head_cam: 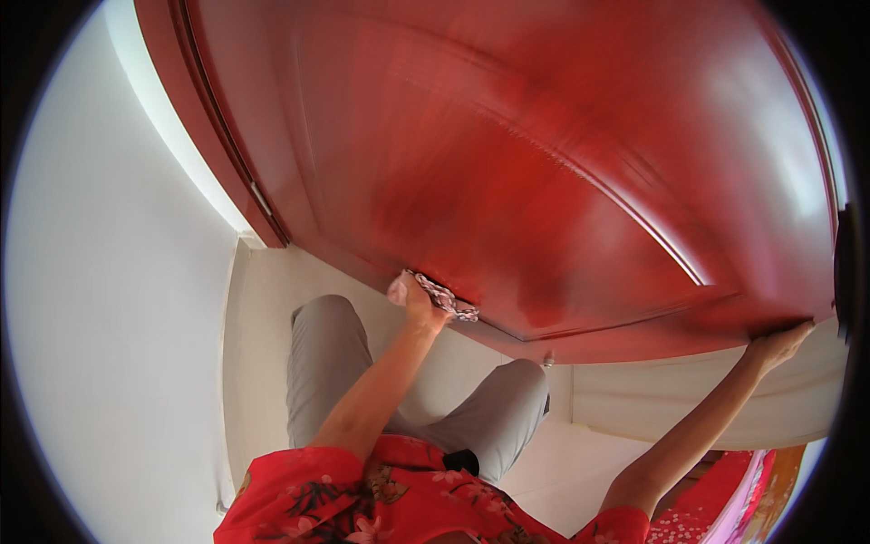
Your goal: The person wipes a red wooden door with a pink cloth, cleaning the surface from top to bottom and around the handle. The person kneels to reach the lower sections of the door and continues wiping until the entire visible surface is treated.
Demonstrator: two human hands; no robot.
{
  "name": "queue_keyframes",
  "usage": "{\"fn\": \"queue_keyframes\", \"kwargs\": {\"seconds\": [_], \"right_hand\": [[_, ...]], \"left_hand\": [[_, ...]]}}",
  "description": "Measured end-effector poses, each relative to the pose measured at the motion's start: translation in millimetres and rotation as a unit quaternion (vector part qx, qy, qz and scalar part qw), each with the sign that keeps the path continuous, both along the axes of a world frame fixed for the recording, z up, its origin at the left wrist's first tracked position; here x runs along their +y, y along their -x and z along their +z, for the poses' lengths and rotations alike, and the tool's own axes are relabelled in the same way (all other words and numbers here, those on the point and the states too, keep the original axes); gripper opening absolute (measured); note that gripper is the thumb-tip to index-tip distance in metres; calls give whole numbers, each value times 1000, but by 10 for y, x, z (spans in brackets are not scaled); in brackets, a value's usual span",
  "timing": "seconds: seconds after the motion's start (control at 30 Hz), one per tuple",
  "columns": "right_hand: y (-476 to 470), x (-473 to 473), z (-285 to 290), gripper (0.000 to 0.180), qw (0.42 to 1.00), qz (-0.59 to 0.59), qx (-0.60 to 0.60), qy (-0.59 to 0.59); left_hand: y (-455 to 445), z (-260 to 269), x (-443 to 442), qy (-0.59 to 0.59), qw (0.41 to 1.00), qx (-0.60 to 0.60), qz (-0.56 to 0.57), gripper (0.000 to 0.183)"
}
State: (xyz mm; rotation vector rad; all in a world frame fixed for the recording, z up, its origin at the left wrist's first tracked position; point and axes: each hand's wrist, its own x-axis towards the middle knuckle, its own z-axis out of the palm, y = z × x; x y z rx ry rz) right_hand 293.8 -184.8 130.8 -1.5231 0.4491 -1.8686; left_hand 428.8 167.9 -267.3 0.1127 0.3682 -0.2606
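A glossy red panelled door (pixel 469 183) fills the upper part of the head view. My left hand (pixel 420 302) grips a crumpled pink-and-dark patterned cloth (pixel 442 294). The cloth lies against the door's lower panel, near its bottom edge. Off to the right, my right hand (pixel 781 343) holds no visible object and rests against the lower right part of the door, fingers extended. Its fingertips are close to the door's free edge.
Left stands a white wall (pixel 122 272), beside the red door frame (pixel 204 115) with a metal hinge (pixel 260 197). A small door stop (pixel 548 359) is at the door's bottom. My bent knees are over the pale floor (pixel 537 469). Red patterned fabric (pixel 707 503) lies lower right.
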Motion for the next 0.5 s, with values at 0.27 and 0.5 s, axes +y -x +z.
{"fn": "queue_keyframes", "kwargs": {"seconds": [0.27, 0.5], "right_hand": [[65, -5, 3, 67, 1000, -4, 8, 24], [25, 23, 4, 68, 1000, 9, 14, 19]], "left_hand": [[140, 1292, 26, -496, 843, -129, 163, 63], [-188, 2324, 159, -775, 393, -347, 352, 63]]}}
